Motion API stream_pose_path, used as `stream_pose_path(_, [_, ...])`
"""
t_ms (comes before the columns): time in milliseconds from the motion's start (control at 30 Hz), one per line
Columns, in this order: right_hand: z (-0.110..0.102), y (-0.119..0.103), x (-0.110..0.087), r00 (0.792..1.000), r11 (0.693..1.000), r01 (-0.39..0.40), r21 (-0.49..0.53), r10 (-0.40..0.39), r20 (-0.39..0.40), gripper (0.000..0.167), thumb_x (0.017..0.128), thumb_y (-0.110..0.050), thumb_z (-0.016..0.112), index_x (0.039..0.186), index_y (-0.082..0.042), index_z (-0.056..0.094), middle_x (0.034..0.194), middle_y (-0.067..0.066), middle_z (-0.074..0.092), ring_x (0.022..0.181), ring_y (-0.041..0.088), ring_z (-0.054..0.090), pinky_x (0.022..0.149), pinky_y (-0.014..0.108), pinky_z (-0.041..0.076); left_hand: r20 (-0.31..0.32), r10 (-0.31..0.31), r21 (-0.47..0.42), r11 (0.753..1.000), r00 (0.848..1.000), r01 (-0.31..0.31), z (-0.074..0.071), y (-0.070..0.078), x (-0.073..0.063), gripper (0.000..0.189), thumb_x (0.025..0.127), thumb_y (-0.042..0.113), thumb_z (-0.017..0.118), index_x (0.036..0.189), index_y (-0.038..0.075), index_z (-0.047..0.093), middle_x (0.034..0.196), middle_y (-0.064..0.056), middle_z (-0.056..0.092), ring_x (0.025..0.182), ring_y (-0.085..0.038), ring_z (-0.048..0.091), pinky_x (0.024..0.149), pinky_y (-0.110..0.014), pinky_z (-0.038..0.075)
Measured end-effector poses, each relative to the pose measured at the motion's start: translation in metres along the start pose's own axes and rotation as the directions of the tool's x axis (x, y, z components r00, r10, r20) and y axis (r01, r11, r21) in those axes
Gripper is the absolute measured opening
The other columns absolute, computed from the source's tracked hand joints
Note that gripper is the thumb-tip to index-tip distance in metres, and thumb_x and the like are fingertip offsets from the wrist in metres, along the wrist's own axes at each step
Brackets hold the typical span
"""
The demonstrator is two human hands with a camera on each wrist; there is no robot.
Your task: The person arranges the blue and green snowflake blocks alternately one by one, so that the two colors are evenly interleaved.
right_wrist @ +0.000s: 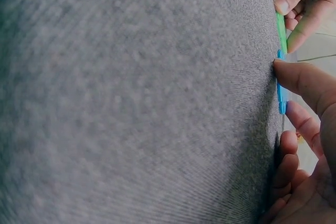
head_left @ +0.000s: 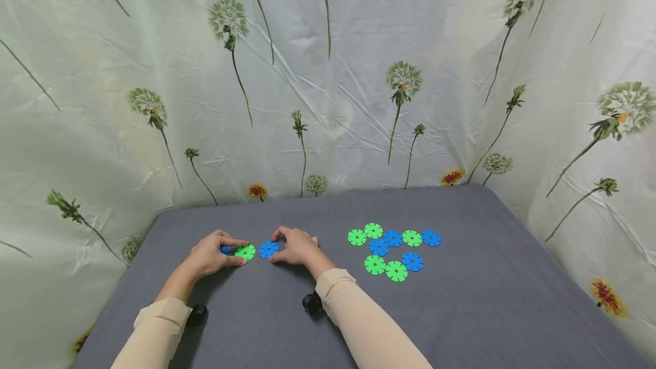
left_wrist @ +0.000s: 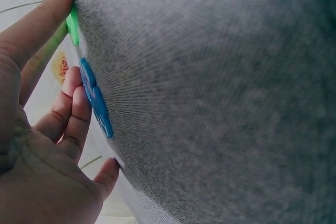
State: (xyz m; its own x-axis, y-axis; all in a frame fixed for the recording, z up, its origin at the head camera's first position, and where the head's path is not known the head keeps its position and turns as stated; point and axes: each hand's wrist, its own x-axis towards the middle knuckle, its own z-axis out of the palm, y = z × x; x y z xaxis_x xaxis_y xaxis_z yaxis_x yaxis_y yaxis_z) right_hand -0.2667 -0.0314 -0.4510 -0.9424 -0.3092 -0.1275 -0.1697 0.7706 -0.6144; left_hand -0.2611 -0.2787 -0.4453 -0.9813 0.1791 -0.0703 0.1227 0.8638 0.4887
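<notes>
On the left part of the table, my left hand [head_left: 209, 252] pinches a notched green plastic disc [head_left: 245, 253] between thumb and index finger. Another notched disc, blue [head_left: 225, 249], lies mostly hidden beneath that hand; the left wrist view shows this blue disc [left_wrist: 96, 98] flat on the cloth beside the curled lower fingers. Just to the right, my right hand [head_left: 299, 248] holds a second blue disc [head_left: 267, 250] by its edges with thumb and index finger. In the right wrist view this blue disc [right_wrist: 281, 85] sits edge-on, right up close to the green disc [right_wrist: 281, 30].
Several loose green discs [head_left: 374, 265] and blue discs [head_left: 412, 262] lie flat in a cluster right of my right hand. Grey cloth covers the table [head_left: 492, 300]. A dandelion-print curtain [head_left: 348, 101] hangs along its back and sides.
</notes>
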Motion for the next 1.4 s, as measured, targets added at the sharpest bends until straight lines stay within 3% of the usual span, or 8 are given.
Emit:
stream_pose_path(233, [0.001,0.002,0.001,1.0,1.0,0.015,0.009,-0.015,-0.001,0.035,0.091,-0.038,0.088,0.12,-0.027,0.071,0.13,-0.003,0.07,0.108,0.02,0.063,0.089,0.045,0.04,0.006,0.002,0.004,1.0,1.0,-0.002,0.001,0.0,0.0,0.046,0.085,0.033,0.093,0.126,0.016,0.082,0.125,-0.016,0.063,0.119,-0.039,0.057,0.093,-0.064,0.039])
stream_pose_path(467, [-0.001,0.002,0.001,1.0,1.0,0.015,0.018,-0.015,-0.004,0.036,0.09,-0.037,0.088,0.12,-0.027,0.071,0.13,-0.003,0.07,0.101,0.017,0.061,0.087,0.043,0.038,0.002,0.007,-0.006,1.0,1.0,-0.007,0.0,0.001,0.0,0.045,0.085,0.031,0.093,0.126,0.016,0.082,0.124,-0.016,0.063,0.117,-0.038,0.058,0.093,-0.062,0.04])
stream_pose_path(867, [0.0,0.002,-0.001,1.0,1.0,0.014,0.013,-0.014,-0.002,0.036,0.091,-0.038,0.088,0.122,-0.027,0.071,0.135,-0.004,0.07,0.114,0.021,0.064,0.09,0.044,0.039,0.013,0.015,-0.003,1.0,1.0,-0.015,0.002,0.0,0.001,0.045,0.084,0.031,0.094,0.126,0.017,0.083,0.119,-0.012,0.064,0.108,-0.03,0.059,0.081,-0.043,0.042])
stream_pose_path(1067, [-0.002,0.001,-0.001,1.0,1.0,0.019,-0.004,-0.019,0.014,0.038,0.092,-0.039,0.087,0.125,-0.027,0.071,0.136,-0.002,0.069,0.114,0.022,0.064,0.093,0.047,0.042,0.01,0.026,0.006,1.0,1.0,-0.026,0.001,0.0,0.001,0.046,0.084,0.032,0.094,0.126,0.017,0.083,0.118,-0.011,0.065,0.106,-0.029,0.059,0.079,-0.04,0.04])
stream_pose_path(1233, [-0.011,0.005,-0.003,0.994,0.996,0.051,0.077,-0.058,0.09,0.04,0.095,-0.034,0.083,0.13,-0.023,0.068,0.101,-0.001,0.07,0.086,0.014,0.061,0.098,0.049,0.045,0.003,0.043,0.021,0.999,0.999,-0.043,0.0,0.001,0.0,0.045,0.085,0.032,0.094,0.126,0.016,0.082,0.118,-0.012,0.064,0.106,-0.029,0.059,0.079,-0.04,0.039])
stream_pose_path(1300, [-0.017,0.007,-0.005,0.99,0.989,0.063,0.134,-0.079,0.121,0.04,0.096,-0.031,0.082,0.132,-0.02,0.066,0.087,-0.002,0.063,0.074,0.012,0.056,0.09,0.041,0.048,0.005,0.044,0.024,0.999,0.999,-0.044,0.0,0.002,-0.001,0.045,0.085,0.032,0.093,0.126,0.016,0.082,0.119,-0.012,0.064,0.107,-0.03,0.059,0.079,-0.041,0.039])
stream_pose_path(1400, [-0.025,0.01,-0.007,0.982,0.981,0.089,0.17,-0.115,0.147,0.042,0.098,-0.028,0.081,0.134,-0.015,0.066,0.084,-0.003,0.06,0.069,0.01,0.052,0.072,0.029,0.045,0.009,0.044,0.027,0.999,0.999,-0.044,-0.002,0.003,-0.001,0.046,0.085,0.032,0.093,0.126,0.016,0.082,0.119,-0.012,0.064,0.106,-0.03,0.058,0.079,-0.041,0.038])
